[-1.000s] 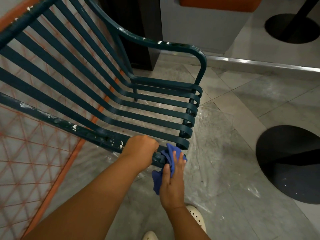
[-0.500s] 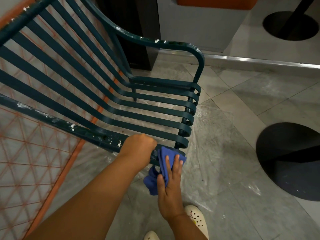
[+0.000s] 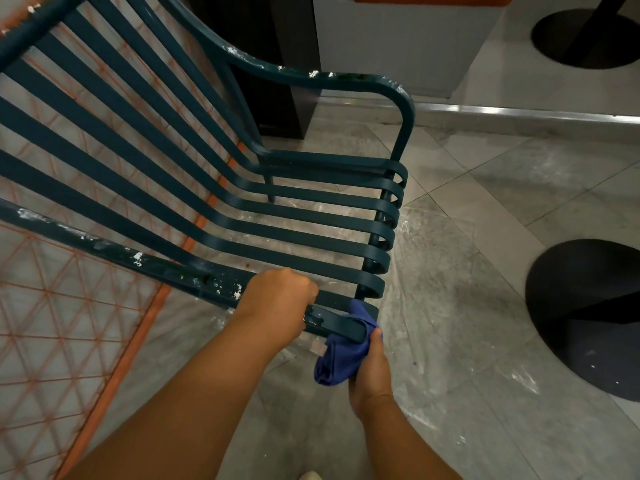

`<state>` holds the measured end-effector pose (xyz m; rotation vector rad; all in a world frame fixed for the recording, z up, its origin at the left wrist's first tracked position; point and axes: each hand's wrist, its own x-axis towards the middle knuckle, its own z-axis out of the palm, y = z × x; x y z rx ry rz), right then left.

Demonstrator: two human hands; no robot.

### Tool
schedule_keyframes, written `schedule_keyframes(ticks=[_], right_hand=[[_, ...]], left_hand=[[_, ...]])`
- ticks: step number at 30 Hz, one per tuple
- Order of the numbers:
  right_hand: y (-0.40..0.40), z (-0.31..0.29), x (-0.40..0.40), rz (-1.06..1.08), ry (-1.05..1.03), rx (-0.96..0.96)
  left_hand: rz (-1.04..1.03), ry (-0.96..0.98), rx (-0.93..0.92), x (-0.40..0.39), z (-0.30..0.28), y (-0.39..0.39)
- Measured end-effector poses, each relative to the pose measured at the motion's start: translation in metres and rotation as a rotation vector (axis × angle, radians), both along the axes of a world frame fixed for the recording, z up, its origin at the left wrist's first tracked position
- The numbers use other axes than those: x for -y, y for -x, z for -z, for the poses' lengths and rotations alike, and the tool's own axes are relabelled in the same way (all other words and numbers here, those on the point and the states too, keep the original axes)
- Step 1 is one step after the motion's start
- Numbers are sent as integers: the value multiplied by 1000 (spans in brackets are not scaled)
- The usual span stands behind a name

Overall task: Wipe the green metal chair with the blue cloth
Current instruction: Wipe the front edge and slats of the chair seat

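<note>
- The blue cloth (image 3: 341,355) is bunched against the front end of the near armrest of the green metal chair (image 3: 221,216).
- Your right hand (image 3: 370,370) grips the cloth.
- Your left hand (image 3: 277,299) clasps that armrest just beside it.
- Grey tiled floor (image 3: 460,306) lies beneath.

The green metal chair (image 3: 311,233) has smooth, slightly glossy painted slats with paint chipped to white flecks along its armrests, the blue cloth (image 3: 341,358) looks soft and matt, and the floor (image 3: 467,306) is grey polished stone, scuffed and dusty.
</note>
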<state>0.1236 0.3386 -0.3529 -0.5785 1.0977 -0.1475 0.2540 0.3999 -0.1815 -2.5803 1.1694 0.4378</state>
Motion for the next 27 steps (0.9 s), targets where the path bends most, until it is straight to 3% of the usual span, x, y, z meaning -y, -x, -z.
schedule_keyframes(ticks=[9, 17, 27], right_hand=[[-11, 29, 21, -82, -246, -97], [13, 7, 8, 157, -174, 170], [-12, 38, 26, -24, -267, -116]], left_hand=[[-35, 15, -15, 0, 0, -2], [-28, 3, -13, 2, -1, -2], [-15, -12, -36, 3, -1, -5]])
